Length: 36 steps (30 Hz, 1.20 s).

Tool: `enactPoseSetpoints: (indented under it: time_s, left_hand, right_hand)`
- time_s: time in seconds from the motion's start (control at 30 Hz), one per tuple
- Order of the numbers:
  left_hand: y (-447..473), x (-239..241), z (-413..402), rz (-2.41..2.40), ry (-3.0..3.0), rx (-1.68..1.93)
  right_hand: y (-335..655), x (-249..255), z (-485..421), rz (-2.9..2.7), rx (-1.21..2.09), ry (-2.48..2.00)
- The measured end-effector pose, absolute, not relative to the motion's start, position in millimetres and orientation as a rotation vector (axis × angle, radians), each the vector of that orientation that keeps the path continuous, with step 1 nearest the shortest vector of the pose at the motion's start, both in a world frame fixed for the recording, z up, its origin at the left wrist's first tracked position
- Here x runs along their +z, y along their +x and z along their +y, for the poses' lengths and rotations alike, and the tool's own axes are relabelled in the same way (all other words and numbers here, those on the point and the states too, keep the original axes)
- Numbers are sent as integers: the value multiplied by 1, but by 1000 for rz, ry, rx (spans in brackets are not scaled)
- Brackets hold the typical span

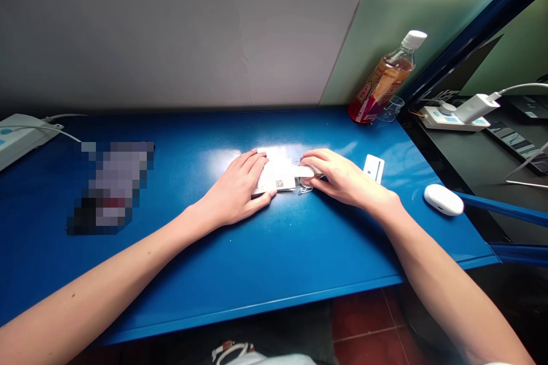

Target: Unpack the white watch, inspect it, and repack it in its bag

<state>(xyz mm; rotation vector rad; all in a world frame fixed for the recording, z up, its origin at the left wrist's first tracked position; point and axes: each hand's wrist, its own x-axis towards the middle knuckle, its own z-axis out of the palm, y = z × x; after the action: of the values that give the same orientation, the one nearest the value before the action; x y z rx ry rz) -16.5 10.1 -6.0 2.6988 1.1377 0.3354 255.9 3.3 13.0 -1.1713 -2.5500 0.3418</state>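
A flat white printed packet (282,174) with a QR code lies in the middle of the blue desk. My left hand (240,185) is around its left end, fingers over the far edge and thumb along the near edge. At its right end, my right hand (334,174) has fingers and thumb closed round a white rounded piece (305,172), partly hidden by the fingers. Crinkled clear plastic (305,189) shows beneath that piece. Just past my right hand lies a small white card (374,167) with a dark slot.
A bottle of reddish drink (383,80) stands at the back right beside a clear cup (390,109). A white earbud case (443,199) sits near the right edge. Leftward are a blurred-out phone-like object (117,182) and a power strip (25,134); another power strip (449,118) is on the right.
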Motion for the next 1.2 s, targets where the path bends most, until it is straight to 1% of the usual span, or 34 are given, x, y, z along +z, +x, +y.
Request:
enactPoseSetpoints:
  time_s: [0.27, 0.57, 0.67, 0.8, 0.93, 1.03, 1.1, 1.2]
  left_hand:
    - [-16, -4, 10, 1144, 2686, 317]
    - [-20, -8, 10, 1128, 2666, 369]
    - [-22, -10, 11, 1159, 2606, 516]
    - [-20, -7, 11, 1187, 2574, 869]
    - [-12, 6, 5, 1083, 2729, 1168]
    - [-6, 20, -3, 1100, 2775, 1363]
    - [-1, 28, -7, 1088, 2812, 1379]
    - [8, 31, -10, 1013, 2891, 1196]
  right_hand:
    - [275, 18, 9, -2526, 238, -1237]
    - [278, 25, 9, -2336, 117, -1317]
    - [275, 26, 9, -2293, 85, -1288]
    - [270, 23, 8, -2255, 29, -1211]
    - [258, 20, 4, -2247, -10, -1103]
    - [249, 19, -1, -2247, -25, -1038]
    - [246, 18, -3, -2236, -41, -1004]
    - [243, 17, -5, -2206, -66, -958]
